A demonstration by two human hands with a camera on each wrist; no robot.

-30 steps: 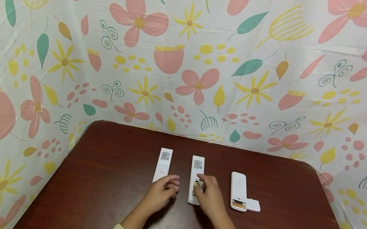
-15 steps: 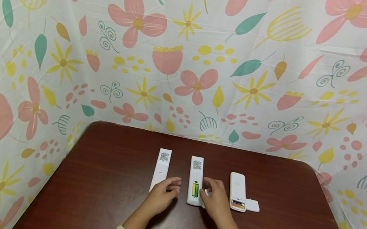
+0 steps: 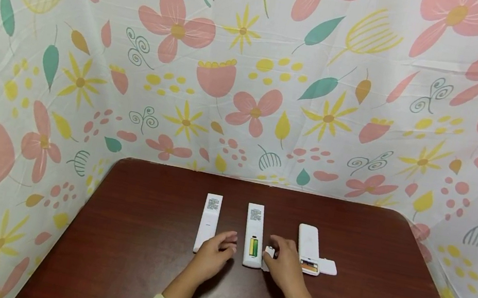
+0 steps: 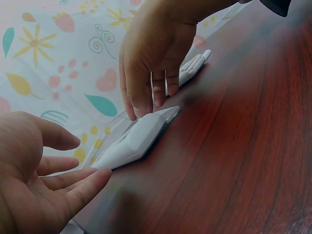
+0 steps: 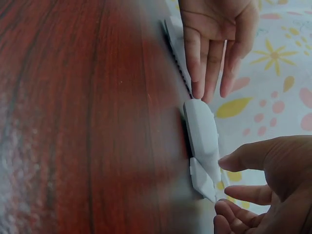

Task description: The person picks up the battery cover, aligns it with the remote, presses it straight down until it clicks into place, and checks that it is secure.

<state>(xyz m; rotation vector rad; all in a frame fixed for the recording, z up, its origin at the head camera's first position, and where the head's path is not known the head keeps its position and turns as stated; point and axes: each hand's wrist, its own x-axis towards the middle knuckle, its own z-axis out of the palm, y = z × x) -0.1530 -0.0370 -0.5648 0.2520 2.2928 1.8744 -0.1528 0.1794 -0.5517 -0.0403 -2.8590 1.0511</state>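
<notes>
Three white remote controls lie face down on the table. The middle remote [image 3: 255, 230] has its battery compartment uncovered, with green-and-yellow batteries [image 3: 253, 246] inside. Its loose battery cover [image 3: 269, 253] lies against its lower right side. My right hand [image 3: 288, 265] is over that cover with fingers spread apart; in the right wrist view its fingertips are right by the cover [image 5: 201, 179]. My left hand [image 3: 211, 259] hovers with relaxed fingers and nothing in them, between the middle remote and the left remote [image 3: 209, 220], overlapping the left one's lower end.
At the right lies the third remote [image 3: 309, 243], its compartment uncovered with orange batteries showing, and its cover [image 3: 327, 267] beside it. A floral cloth [image 3: 252, 67] hangs around the back and sides of the dark wooden table [image 3: 136, 237].
My right hand has moved off the middle remote to the right, bringing its battery cover away and down beside it, uncovering the batteries. My left hand has hardly moved.
</notes>
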